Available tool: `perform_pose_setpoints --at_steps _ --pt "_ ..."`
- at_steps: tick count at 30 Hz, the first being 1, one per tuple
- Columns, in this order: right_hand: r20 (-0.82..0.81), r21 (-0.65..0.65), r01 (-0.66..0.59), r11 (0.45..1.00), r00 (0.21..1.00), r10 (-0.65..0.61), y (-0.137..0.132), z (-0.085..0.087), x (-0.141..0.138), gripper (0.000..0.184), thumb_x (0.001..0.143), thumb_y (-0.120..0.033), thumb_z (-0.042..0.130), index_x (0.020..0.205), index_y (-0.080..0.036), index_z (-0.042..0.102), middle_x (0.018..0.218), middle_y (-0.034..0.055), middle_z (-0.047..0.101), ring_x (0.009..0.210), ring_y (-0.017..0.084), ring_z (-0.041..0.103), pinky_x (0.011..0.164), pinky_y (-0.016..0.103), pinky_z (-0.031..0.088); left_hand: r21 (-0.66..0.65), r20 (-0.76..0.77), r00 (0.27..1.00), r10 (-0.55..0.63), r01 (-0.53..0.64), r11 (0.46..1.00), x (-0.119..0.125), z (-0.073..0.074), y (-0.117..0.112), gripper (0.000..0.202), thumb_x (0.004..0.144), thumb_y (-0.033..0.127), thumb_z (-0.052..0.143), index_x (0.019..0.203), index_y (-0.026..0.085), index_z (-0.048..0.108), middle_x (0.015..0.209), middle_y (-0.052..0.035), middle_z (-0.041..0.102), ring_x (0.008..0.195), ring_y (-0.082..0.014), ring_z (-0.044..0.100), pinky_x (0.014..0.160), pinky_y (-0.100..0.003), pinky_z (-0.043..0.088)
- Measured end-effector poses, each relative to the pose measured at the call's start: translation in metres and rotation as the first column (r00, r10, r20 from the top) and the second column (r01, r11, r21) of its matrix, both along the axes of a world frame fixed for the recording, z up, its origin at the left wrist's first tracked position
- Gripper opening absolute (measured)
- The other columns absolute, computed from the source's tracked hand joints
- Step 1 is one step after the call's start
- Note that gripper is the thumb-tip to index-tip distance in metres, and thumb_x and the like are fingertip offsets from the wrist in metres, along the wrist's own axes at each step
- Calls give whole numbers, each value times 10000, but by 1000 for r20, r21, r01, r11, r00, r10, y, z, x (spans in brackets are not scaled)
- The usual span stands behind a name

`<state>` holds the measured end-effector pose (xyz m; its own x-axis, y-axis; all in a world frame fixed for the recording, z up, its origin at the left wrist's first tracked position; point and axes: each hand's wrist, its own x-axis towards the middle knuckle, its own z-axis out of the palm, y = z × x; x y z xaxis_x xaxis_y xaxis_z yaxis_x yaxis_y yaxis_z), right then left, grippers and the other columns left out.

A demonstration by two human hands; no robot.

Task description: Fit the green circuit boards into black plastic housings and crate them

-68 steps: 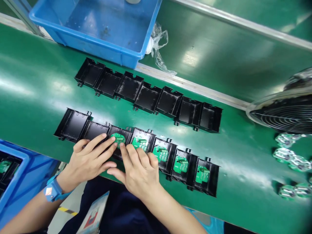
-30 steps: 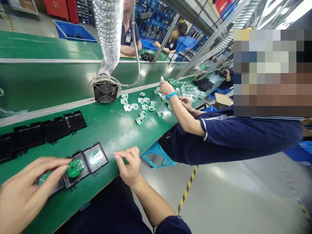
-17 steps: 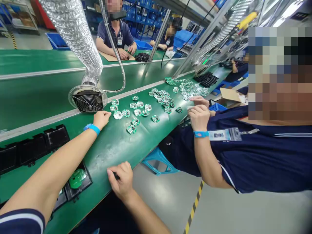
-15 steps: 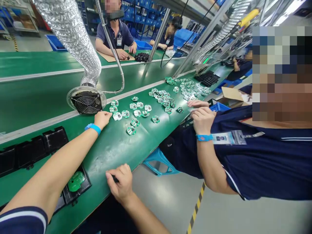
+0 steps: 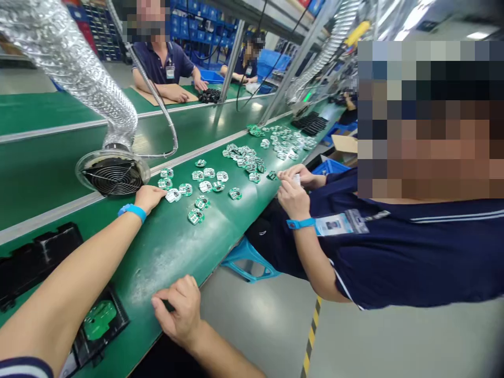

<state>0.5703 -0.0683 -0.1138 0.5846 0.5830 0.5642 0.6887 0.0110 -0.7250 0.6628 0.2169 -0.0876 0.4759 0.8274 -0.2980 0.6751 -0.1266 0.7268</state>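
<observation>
My left hand, a blue band round its wrist, reaches across the green bench. Its fingers are closed, with the tips on the edge of a white-faced circuit board. More small boards lie just beyond, among them one green-edged board. My right hand is held at the bench's near edge, fingers curled in and thumb against them. Nothing shows in it. Below my left forearm, a green circuit board sits in a black tray, partly hidden by the arm.
A fan on a silver duct hangs beside my left hand. Black trays lie at left. A co-worker sits close on the right, hands over the bench edge. Piles of boards spread farther along.
My left fingertips have come onto the edge of a board. My view has shifted, so the scene slides left. The co-worker's hands at right have moved closer to the boards.
</observation>
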Motion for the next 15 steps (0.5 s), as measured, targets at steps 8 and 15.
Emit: perform_pose_setpoints --at_steps 8,15 --pt "-295 48 -53 997 953 65 -3 11 9 231 971 -355 574 892 -228 750 677 -11 639 627 130 531 676 303 414 -19 135 988 70 -68 997 -25 28 -30 282 746 405 702 827 136 725 495 65 411 495 -89 333 527 -250 254" --pt "-790 125 12 992 606 92 25 34 30 351 917 -505 645 1035 -202 776 863 36 664 695 132 538 636 269 457 -105 243 970 -11 37 994 -131 94 -102 477 746 613 693 880 156 714 566 58 361 533 -76 261 490 -228 200"
